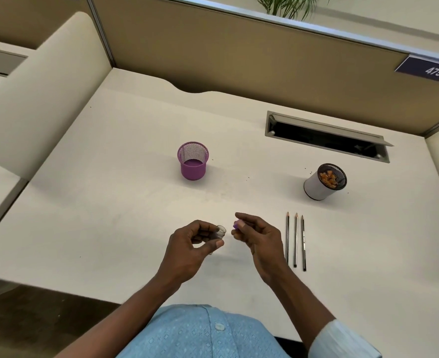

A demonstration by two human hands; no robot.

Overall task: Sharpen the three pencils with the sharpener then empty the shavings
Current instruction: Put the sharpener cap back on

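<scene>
Three dark pencils (pixel 295 240) lie side by side on the desk, tips pointing away from me, just right of my right hand. My left hand (pixel 194 244) grips a small clear shavings container (pixel 220 231), its open mouth turned toward the right. My right hand (pixel 256 235) pinches the purple sharpener top (pixel 236 224) between thumb and fingers. The two parts are a short gap apart above the desk. A white cup with a black mesh rim (pixel 316 186) at the right holds orange-brown shavings.
An empty purple mesh cup (pixel 193 161) stands at mid-desk. A cable slot with an open lid (pixel 327 136) is set in the desk at the back right. Small specks of shavings dot the desk (pixel 110 202). Partition walls enclose the back and sides.
</scene>
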